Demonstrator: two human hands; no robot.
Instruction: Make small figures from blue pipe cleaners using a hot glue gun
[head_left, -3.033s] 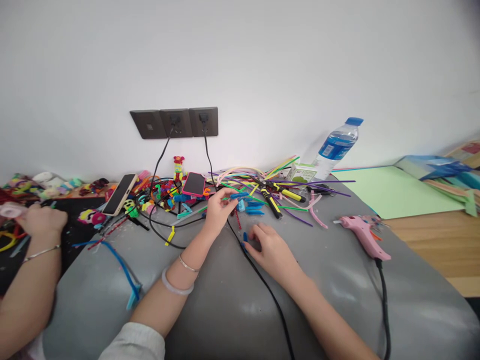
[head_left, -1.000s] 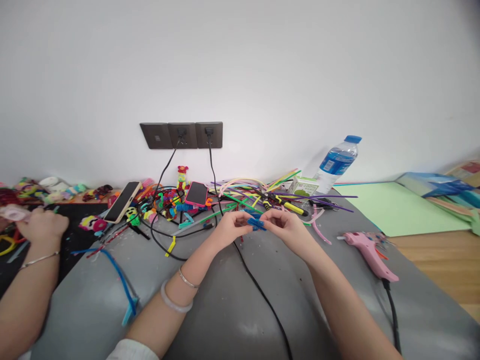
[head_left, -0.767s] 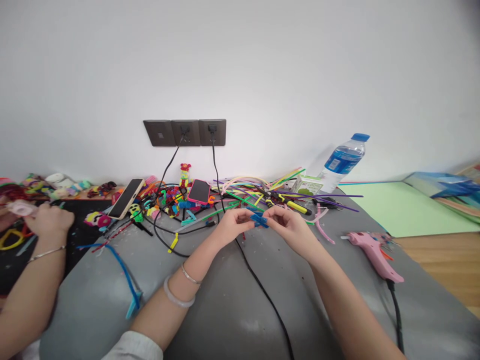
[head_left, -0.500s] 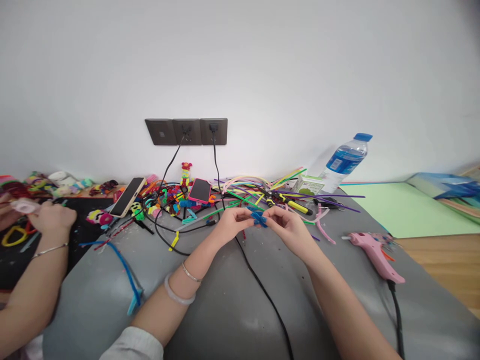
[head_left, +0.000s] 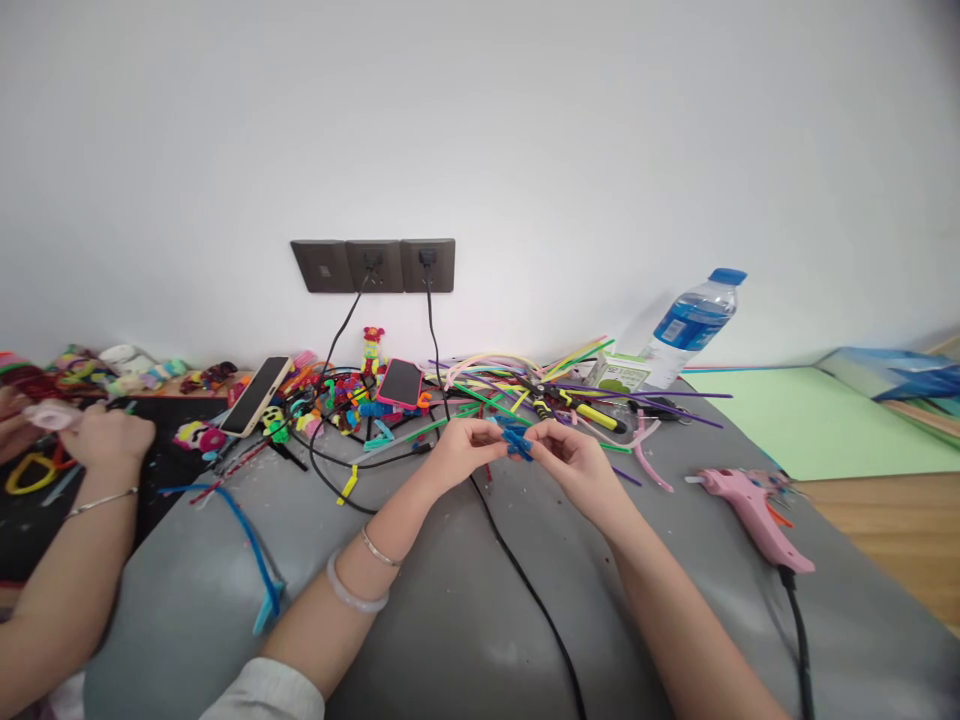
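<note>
Head view: just below the centre of the frame, the left hand (head_left: 468, 448) and right hand (head_left: 576, 462) pinch a blue fuzzy piece (head_left: 517, 438) above the grey worktop (head_left: 450, 620); a pink glue gun (head_left: 759, 522) lies at lower right, a bottle (head_left: 693, 326) right of centre.

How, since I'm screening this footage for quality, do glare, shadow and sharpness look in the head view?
Head view: pale glare on the smooth grey tabletop; head view: faint shadow on the white wall beside the blue-labelled clear plastic bottle; head view: the fuzzy blue piece between left hand and right hand lacks crisp detail.
</note>
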